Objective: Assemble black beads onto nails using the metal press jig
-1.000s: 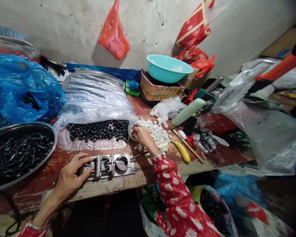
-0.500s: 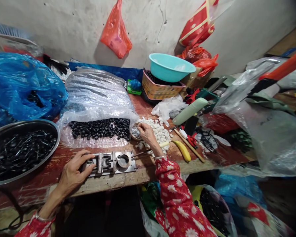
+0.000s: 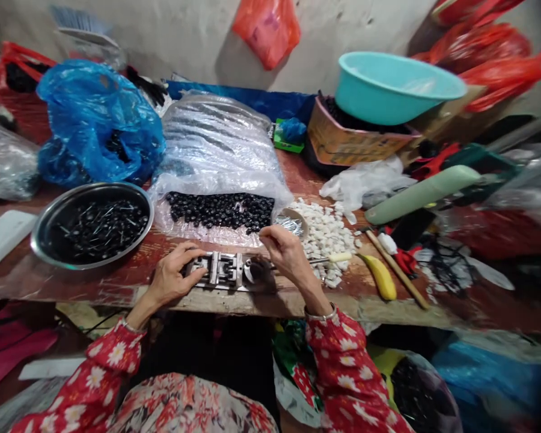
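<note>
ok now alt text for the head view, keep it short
Two bare hands at a wooden bench: the left hand rests on a slotted metal jig, and the right hand is just above its right end. Nearby are a steel basin of black pieces, black oval pieces on a clear plastic bag, and white chunks.

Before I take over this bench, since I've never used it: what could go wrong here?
The left hand rests on the metal jig, so fingers could get pinched if its parts move. The right hand is close to the loose white pieces and might scatter them or tip the small dish.
</note>
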Demonstrator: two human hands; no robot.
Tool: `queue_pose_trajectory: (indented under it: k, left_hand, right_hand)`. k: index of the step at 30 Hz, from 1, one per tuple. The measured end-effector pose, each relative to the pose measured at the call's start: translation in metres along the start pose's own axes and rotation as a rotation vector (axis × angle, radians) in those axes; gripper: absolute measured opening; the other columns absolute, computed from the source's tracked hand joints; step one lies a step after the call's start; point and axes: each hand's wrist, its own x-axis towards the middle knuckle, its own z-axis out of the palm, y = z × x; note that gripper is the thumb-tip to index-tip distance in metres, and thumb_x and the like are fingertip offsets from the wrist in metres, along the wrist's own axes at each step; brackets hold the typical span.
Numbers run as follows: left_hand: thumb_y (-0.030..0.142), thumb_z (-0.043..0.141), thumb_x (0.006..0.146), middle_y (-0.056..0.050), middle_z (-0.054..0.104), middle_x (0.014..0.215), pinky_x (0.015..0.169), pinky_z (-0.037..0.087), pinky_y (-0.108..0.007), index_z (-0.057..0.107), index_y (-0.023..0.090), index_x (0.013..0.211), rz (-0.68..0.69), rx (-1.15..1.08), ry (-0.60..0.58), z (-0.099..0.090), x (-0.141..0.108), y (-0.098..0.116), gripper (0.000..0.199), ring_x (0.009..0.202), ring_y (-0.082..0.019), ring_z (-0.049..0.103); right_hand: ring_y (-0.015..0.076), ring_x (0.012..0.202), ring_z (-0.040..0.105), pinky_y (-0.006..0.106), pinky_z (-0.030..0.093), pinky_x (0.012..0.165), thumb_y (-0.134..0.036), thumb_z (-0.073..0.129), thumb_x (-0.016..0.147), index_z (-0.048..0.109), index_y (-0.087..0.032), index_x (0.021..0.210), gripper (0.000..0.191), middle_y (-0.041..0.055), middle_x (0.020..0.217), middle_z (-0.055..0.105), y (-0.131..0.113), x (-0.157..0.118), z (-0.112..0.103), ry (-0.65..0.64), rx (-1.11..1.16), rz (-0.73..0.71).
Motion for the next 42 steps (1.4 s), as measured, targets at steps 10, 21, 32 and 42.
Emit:
queue_pose_trajectory:
  k: [10, 21, 32, 42]
  left_hand:
    - [0.030, 0.070, 0.092, -0.011, 0.068, 0.128, 0.108, 0.054, -0.041, 0.068, 0.020, 0.125, 0.050, -0.044, 0.020, -0.002, -0.001, 0.004, 0.034, 0.124, -0.026, 0.065]
    - [0.031, 0.071, 0.093, -0.011, 0.067, 0.131, 0.107, 0.054, -0.041, 0.067, 0.021, 0.125, 0.039, -0.037, 0.013, -0.001, -0.002, 0.005, 0.034, 0.125, -0.026, 0.065]
    - [0.030, 0.070, 0.092, -0.011, 0.065, 0.133, 0.108, 0.054, -0.041, 0.068, 0.022, 0.127, 0.023, -0.035, -0.022, -0.003, -0.002, 0.008, 0.036, 0.125, -0.026, 0.064]
    - [0.029, 0.069, 0.092, -0.011, 0.061, 0.138, 0.111, 0.052, -0.043, 0.067, 0.023, 0.129, 0.024, -0.021, -0.040, -0.005, -0.003, 0.008, 0.038, 0.130, -0.028, 0.061]
  right_hand:
    - [0.0232, 0.090, 0.056, 0.034, 0.042, 0.079, -0.018, 0.049, 0.107, 0.069, -0.020, 0.098, 0.022, 0.0078, 0.094, 0.067, -0.047, -0.009, 0.073, -0.246, -0.342, -0.233]
    - [0.0244, 0.094, 0.053, 0.036, 0.038, 0.079, -0.021, 0.059, 0.105, 0.073, -0.024, 0.099, 0.016, 0.0056, 0.095, 0.070, -0.043, -0.020, 0.081, -0.203, -0.403, -0.199]
    - [0.0244, 0.093, 0.054, 0.039, 0.037, 0.082, -0.023, 0.057, 0.106, 0.072, -0.023, 0.099, 0.016, 0.0055, 0.095, 0.072, -0.053, -0.036, 0.074, -0.134, -0.411, -0.220]
    - [0.0251, 0.093, 0.052, 0.041, 0.035, 0.083, -0.029, 0.057, 0.107, 0.073, -0.026, 0.102, 0.017, 0.0056, 0.098, 0.075, -0.056, -0.047, 0.082, -0.149, -0.360, -0.220]
